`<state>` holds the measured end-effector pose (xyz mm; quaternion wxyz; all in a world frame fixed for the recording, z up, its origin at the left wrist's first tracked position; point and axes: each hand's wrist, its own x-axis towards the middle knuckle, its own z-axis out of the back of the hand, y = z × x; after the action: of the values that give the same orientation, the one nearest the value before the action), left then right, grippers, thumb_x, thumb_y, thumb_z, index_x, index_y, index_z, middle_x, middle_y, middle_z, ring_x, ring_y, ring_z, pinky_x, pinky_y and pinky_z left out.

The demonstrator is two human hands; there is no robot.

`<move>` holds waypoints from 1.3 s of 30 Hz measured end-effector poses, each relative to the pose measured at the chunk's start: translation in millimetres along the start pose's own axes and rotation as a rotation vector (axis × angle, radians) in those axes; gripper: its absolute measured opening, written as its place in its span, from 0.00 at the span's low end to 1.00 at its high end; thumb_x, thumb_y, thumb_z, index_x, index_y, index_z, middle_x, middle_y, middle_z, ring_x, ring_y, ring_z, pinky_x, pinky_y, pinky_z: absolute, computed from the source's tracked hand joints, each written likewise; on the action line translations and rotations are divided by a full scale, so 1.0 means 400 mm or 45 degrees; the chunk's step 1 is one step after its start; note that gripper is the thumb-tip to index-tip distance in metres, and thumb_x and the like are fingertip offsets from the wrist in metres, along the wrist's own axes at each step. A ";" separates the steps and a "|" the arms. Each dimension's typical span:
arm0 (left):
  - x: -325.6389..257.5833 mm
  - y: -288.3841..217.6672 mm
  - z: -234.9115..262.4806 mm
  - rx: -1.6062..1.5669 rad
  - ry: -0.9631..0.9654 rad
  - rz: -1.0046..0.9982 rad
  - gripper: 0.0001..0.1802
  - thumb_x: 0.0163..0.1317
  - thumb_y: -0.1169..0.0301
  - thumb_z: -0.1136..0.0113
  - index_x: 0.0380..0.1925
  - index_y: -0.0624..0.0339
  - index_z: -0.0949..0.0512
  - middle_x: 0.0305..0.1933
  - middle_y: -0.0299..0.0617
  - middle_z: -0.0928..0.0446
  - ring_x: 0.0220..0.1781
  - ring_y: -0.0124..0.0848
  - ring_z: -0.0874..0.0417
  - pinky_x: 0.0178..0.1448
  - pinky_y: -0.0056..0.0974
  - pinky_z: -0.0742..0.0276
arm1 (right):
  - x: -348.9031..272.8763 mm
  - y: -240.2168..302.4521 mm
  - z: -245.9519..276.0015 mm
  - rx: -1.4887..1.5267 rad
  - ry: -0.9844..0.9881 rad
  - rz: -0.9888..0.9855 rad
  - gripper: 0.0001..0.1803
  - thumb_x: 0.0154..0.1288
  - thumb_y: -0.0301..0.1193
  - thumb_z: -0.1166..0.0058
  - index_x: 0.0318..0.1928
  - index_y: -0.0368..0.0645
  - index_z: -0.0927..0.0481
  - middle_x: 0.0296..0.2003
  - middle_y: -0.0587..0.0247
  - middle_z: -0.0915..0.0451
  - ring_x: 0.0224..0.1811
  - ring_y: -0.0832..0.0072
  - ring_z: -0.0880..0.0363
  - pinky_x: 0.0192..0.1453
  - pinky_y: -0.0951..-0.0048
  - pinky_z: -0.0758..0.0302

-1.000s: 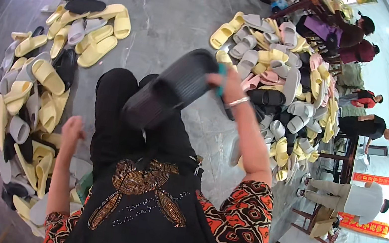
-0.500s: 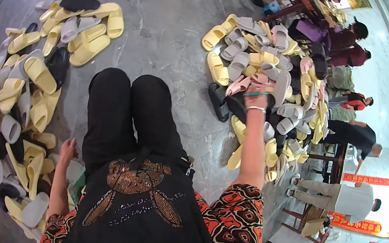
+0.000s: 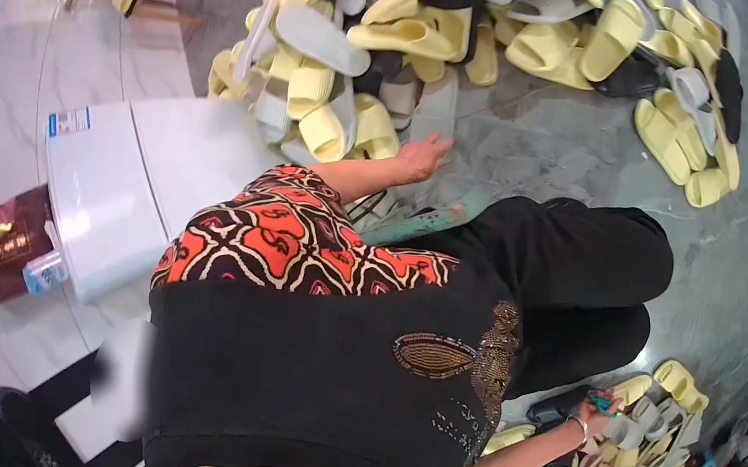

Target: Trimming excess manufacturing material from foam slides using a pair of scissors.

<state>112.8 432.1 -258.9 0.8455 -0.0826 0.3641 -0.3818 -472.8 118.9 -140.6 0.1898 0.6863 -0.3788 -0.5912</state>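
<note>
- Left hand [image 3: 424, 156]: reaches out to the edge of the big slipper heap [image 3: 401, 54], fingers spread, palm down on the grey floor [image 3: 544, 133]; nothing grasped; fingertips just beside a grey slipper [image 3: 435, 107] standing at the heap's near rim
- Right hand [image 3: 596, 414]: lowered into the second slipper pile [image 3: 631, 456] at the lower right; bracelet at the wrist; something small and teal sits at the fingers, but whether the hand is clenched on it or only touching cannot be told, too small and partly hidden
- Big heap: mostly pale yellow slippers mixed with grey and a few black ones, lying crossed and stacked over one another; a long grey sole [image 3: 324, 39] lies on top near the left side
- More yellow slippers [image 3: 687, 145] lie looser on the floor to the right of the heap, well apart from either hand
- The person sits on the floor, legs in black trousers [image 3: 582, 265] between the two piles; top is black with red-orange patterned sleeves [image 3: 297, 232]
- White box [image 3: 125, 187] just beside the person's left shoulder, touching the heap's left edge
- Dark red bag [image 3: 0, 245] beyond the box
</note>
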 end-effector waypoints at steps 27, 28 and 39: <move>-0.051 0.264 0.179 -1.863 -1.022 1.243 0.43 0.41 0.52 0.34 0.54 0.60 0.43 0.49 0.47 0.32 0.50 0.40 0.28 0.51 0.48 0.30 | -0.001 -0.031 -0.087 -0.106 -0.207 0.057 0.16 0.57 0.43 0.44 0.33 0.42 0.25 0.27 0.65 0.23 0.25 0.75 0.27 0.26 0.77 0.31; -0.042 0.175 0.226 -2.065 -0.806 1.215 0.40 0.41 0.52 0.35 0.52 0.57 0.40 0.48 0.46 0.31 0.48 0.39 0.27 0.51 0.47 0.30 | -0.009 -0.039 -0.078 -0.091 -0.206 0.025 0.16 0.57 0.42 0.44 0.33 0.42 0.25 0.27 0.64 0.23 0.25 0.74 0.27 0.26 0.77 0.30; -0.077 -0.515 0.499 -1.494 0.152 -0.359 0.34 0.43 0.59 0.34 0.50 0.53 0.37 0.46 0.41 0.29 0.48 0.37 0.27 0.53 0.39 0.32 | -0.067 -0.092 -0.127 0.200 -0.242 0.033 0.12 0.58 0.37 0.45 0.33 0.42 0.28 0.25 0.63 0.25 0.24 0.72 0.29 0.28 0.75 0.29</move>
<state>114.0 283.1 -11.6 0.5782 -0.5610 0.5461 -0.2297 -413.9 152.9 -137.1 0.1063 0.6351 -0.4490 -0.6195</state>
